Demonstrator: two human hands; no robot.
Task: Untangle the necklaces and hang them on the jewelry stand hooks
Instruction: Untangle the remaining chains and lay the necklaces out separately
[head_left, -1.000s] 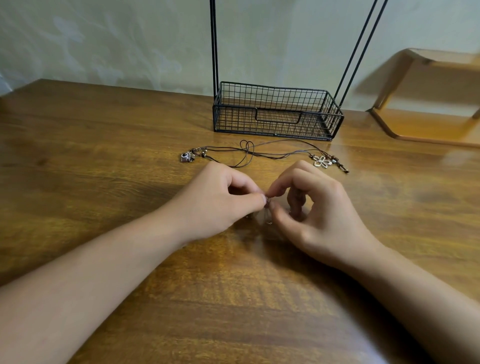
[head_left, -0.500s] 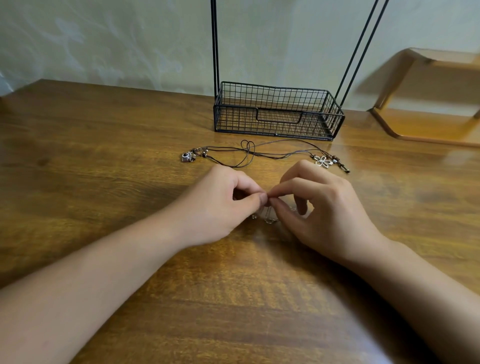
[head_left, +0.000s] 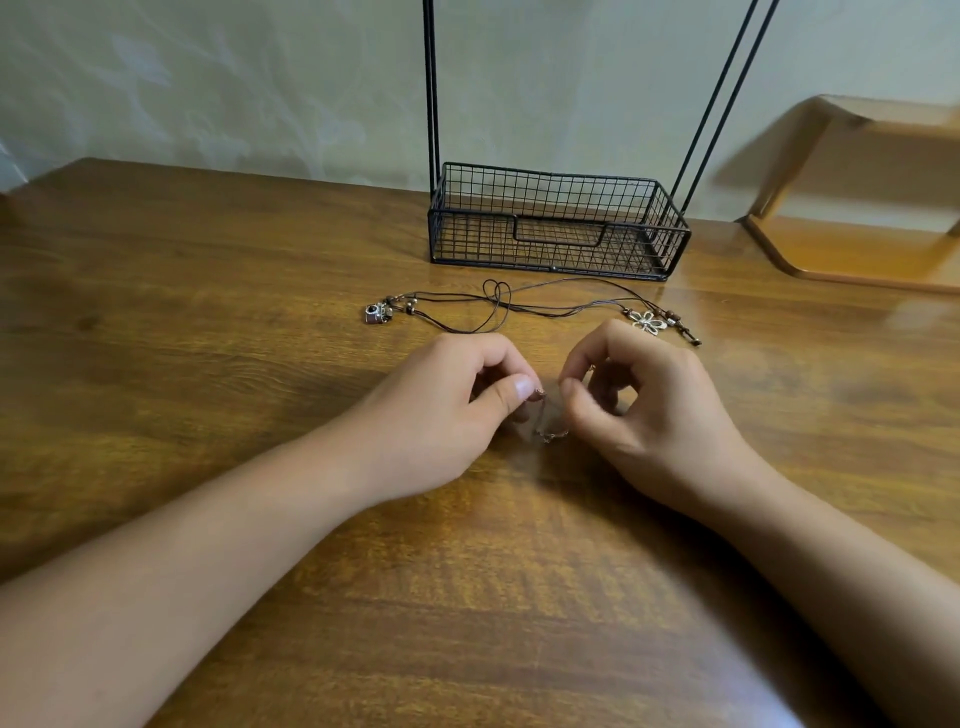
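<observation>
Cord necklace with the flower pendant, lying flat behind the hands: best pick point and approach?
Probably pinch the flower pendant itself, or the cord right beside it, coming from above with the right hand, which is nearest. The cords are thin, lie flat on the table and cross in loops near the middle, so a grab there would likely lift both necklaces.

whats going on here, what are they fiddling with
A person is working on a thin chain at a wooden table. The left hand and right hand each pinch it between thumb and forefinger, with a small loop hanging between them. Behind the hands, tangled cord necklaces with a camera charm and a flower charm lie untouched in front of the wire basket of the stand. Nothing is seen hung yet.
</observation>
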